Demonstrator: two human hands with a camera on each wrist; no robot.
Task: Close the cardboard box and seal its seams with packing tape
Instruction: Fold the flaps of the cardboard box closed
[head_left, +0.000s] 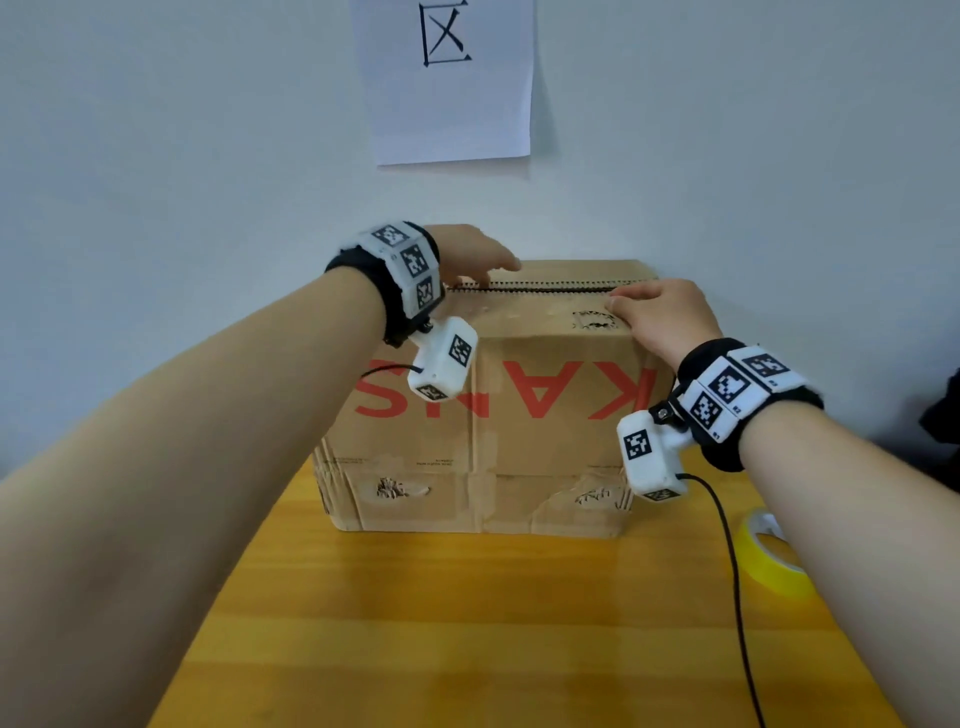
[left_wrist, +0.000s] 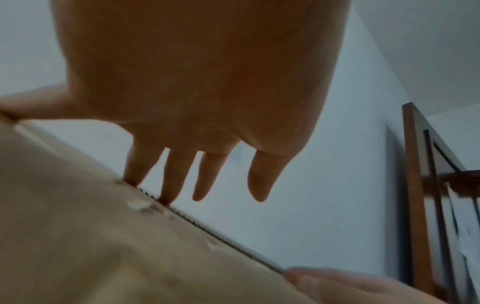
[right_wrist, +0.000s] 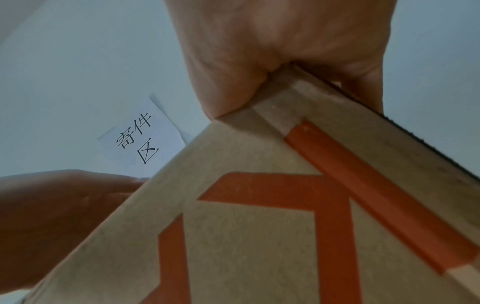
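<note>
A brown cardboard box (head_left: 493, 441) with red letters stands on the yellow wooden table (head_left: 467, 623), against the wall. Its top flaps are folded down and a dark seam (head_left: 540, 289) runs between them. My left hand (head_left: 478, 254) hovers over the top's left end with straight fingers (left_wrist: 168, 185), two fingertips touching the cardboard beside the seam. My right hand (head_left: 654, 317) lies on the near flap at its right end, fingertips at the seam, palm (right_wrist: 285, 51) pressing on the box corner (right_wrist: 259, 236). A yellow tape roll (head_left: 769, 556) lies on the table to the right.
A white paper sheet (head_left: 452, 78) with black characters hangs on the wall above the box. Black cables run from the wrist cameras, one (head_left: 737, 597) crossing the table near the tape. Something dark (head_left: 940, 415) shows at the right edge.
</note>
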